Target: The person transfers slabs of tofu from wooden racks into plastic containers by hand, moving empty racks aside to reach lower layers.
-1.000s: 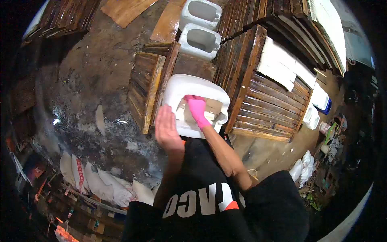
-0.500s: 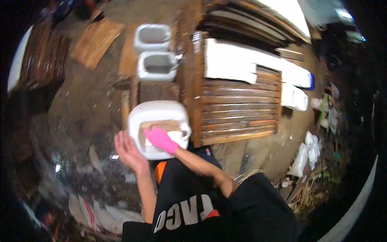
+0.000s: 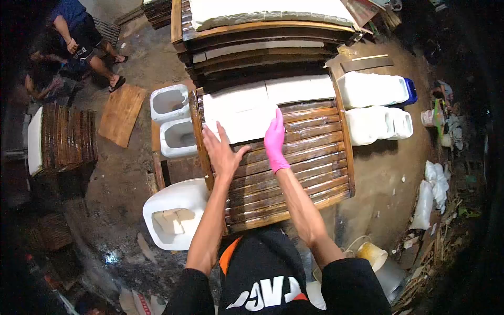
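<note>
A flat white slab (image 3: 247, 126) lies on the brown slatted wooden rack (image 3: 294, 168), against further white slabs (image 3: 236, 97) along the far side. My bare left hand (image 3: 223, 155) has its fingers spread, with the fingertips at the slab's left edge. On the opposite side, my right hand (image 3: 274, 140) wears a pink glove. Its fingers are stretched out along the slab's right edge, and the fingertips point away from me. To the left of the rack stands a white cut-open jug (image 3: 157, 231), with pale blocks (image 3: 176, 220) inside it.
Two smaller cut-open jugs (image 3: 163, 123) stand left of the rack. Several white jugs (image 3: 370, 89) are on its right. Stacked racks (image 3: 273, 31) rise beyond, and more racks (image 3: 65, 136) stand at far left. A person (image 3: 84, 37) is at upper left, near a wooden board (image 3: 122, 115).
My gloved right hand has come out of the white jug and over to the rack. The left hand has moved from beside the jug onto the rack. My view has turned.
</note>
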A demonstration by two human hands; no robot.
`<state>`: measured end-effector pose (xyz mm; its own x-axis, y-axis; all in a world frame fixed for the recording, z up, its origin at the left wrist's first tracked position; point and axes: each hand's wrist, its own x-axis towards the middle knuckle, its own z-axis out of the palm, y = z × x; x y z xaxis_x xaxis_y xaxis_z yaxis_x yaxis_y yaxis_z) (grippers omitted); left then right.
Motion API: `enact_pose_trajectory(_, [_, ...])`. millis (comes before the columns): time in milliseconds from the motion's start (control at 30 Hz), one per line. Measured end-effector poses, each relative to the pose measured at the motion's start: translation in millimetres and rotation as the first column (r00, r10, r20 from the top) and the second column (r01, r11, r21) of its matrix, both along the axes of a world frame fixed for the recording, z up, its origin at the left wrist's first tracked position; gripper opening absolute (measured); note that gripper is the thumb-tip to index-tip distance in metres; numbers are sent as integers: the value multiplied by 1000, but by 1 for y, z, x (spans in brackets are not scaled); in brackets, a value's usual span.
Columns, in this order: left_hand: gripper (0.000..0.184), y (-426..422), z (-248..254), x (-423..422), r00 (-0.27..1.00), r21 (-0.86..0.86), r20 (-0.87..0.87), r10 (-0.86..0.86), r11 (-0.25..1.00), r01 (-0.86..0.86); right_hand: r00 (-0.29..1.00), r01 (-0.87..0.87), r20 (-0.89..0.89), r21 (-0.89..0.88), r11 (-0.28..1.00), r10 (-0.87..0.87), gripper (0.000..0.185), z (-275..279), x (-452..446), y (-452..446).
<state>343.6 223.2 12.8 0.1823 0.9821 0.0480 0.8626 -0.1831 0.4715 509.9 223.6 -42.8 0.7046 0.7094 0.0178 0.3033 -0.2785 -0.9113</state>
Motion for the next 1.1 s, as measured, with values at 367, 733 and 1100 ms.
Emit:
enact_pose_trajectory(367, [86,6,-6,31,978,-53,-210,5,998,-16,-100,-448,-940,334,829,325,51,-37,88,58])
enact_pose_trajectory(733, [81,-157,96,6,478,-392,760,439,898,-202,407,-508,-800,203,837,440,69,151,-44,-139])
enact_pose_trajectory(1100, [70,-236,-37,-222,-185,-921,384,905,359,-154,441,-886,-763,-453,94,473,38,-20,-362,-143])
